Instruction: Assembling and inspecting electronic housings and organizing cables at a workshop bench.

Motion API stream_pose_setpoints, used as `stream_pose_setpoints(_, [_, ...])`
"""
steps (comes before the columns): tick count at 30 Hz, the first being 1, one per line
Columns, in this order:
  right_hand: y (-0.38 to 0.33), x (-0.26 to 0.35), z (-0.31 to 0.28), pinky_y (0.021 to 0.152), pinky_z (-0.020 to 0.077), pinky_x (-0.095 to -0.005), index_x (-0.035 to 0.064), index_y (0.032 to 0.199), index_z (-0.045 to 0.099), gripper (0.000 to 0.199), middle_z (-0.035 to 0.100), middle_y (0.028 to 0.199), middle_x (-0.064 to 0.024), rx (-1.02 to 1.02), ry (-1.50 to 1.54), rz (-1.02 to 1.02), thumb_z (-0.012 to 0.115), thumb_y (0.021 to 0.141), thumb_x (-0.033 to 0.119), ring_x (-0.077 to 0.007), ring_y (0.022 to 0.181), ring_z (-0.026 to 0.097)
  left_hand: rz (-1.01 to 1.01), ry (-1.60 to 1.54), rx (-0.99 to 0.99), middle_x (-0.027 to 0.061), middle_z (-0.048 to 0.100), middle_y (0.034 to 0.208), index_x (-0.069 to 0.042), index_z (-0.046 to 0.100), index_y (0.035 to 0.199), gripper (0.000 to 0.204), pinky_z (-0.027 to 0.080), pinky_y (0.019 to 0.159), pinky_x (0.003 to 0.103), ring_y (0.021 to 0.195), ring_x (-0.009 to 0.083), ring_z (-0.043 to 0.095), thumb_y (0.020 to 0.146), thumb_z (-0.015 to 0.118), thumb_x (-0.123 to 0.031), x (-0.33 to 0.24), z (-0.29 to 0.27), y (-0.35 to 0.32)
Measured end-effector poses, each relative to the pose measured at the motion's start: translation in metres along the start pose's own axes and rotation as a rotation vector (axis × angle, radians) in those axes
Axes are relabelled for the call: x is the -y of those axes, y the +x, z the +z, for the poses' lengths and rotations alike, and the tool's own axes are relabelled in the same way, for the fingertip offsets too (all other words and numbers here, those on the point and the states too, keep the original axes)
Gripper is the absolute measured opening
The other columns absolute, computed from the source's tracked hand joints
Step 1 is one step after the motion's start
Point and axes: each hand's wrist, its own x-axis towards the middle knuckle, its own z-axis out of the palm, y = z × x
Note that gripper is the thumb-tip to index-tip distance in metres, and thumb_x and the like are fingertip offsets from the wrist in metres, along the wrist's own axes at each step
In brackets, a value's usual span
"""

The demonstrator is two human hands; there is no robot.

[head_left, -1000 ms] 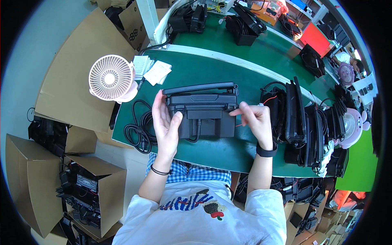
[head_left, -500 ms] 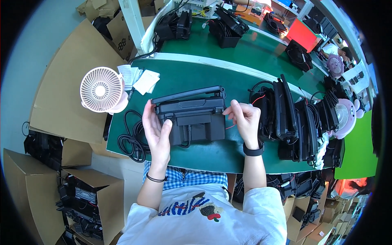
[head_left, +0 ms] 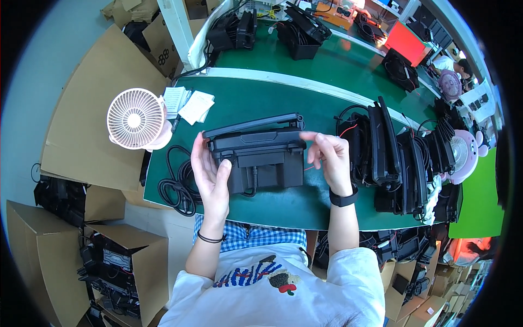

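A black plastic box (head_left: pixel 265 158) with a narrow lid (head_left: pixel 253 126) tilted up along its far side stands on the green table in front of me. My left hand (head_left: pixel 210 171) grips its left end, thumb on the front face and fingers along the side. At the box's upper right corner is my right hand (head_left: pixel 331 158), index finger stretched toward the lid's end, the other fingers loosely bent. It appears to hold nothing; whether the fingertip touches the box I cannot tell. A short ribbed tube (head_left: pixel 254 180) runs down the box's front. Beside the left hand lies a coiled black cable (head_left: pixel 177 188).
Several black boxes with cables (head_left: pixel 384 147) crowd the table's right side. A pink-white fan (head_left: pixel 133 119) and paper slips (head_left: pixel 196 107) lie at the left. Beyond a white rail (head_left: pixel 272 79) are more black boxes (head_left: pixel 301 38). Cardboard cartons (head_left: pixel 150 278) flank the table; a person (head_left: pixel 455 66) sits far right.
My right hand has shifted slightly, its index finger now straightened toward the box's right upper corner where it was bent before. The left hand keeps its hold.
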Motion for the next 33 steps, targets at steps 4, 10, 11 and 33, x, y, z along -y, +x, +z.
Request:
stream_pose_setpoints(4, [0.001,-0.001,0.001,0.048,0.0384,-0.018,0.0032,0.094,0.074,0.021,0.065,0.068,-0.002,0.036,-0.216,0.016,0.058,0.095,0.017,-0.0037,0.053,0.051,-0.011,-0.004,0.005,0.0167,0.028,0.15,-0.005,0.024,0.147,0.07,0.019,0.117,0.041,0.141,0.0296,0.027,0.088,0.061,-0.01,0.0,0.001,0.001])
stream_pose_setpoints(10, [0.005,-0.014,-0.006,0.08,0.048,-0.0306,0.0087,0.085,0.068,0.023,0.055,0.099,-0.0017,0.022,-0.536,-0.204,0.081,0.07,0.021,-0.0152,0.102,0.056,-0.005,-0.013,0.007,0.0164,0.028,0.15,-0.005,0.024,0.148,0.07,0.018,0.117,0.041,0.141,0.0293,0.026,0.088,0.061,-0.009,0.0,0.001,0.001])
stream_pose_setpoints(11, [0.005,-0.014,-0.002,0.088,0.0454,-0.035,0.0102,0.099,0.063,0.037,0.052,0.11,-0.0047,-0.033,-0.478,-0.235,0.081,0.07,0.022,-0.0184,0.112,0.051,-0.004,-0.024,0.013,0.0163,0.028,0.151,-0.004,0.025,0.148,0.07,0.018,0.117,0.04,0.142,0.029,0.026,0.088,0.061,-0.008,-0.001,0.003,0.001])
stream_pose_setpoints(33, [0.013,-0.044,0.008,0.117,0.0049,-0.0436,0.0121,0.153,0.007,0.091,0.001,0.158,-0.0176,0.198,-0.199,-0.101,0.063,0.086,0.038,-0.0305,0.147,-0.004,0.003,-0.117,0.054,0.0177,0.026,0.153,-0.002,0.023,0.15,0.075,0.018,0.116,0.04,0.143,0.028,0.024,0.086,0.061,-0.001,-0.001,-0.004,-0.003])
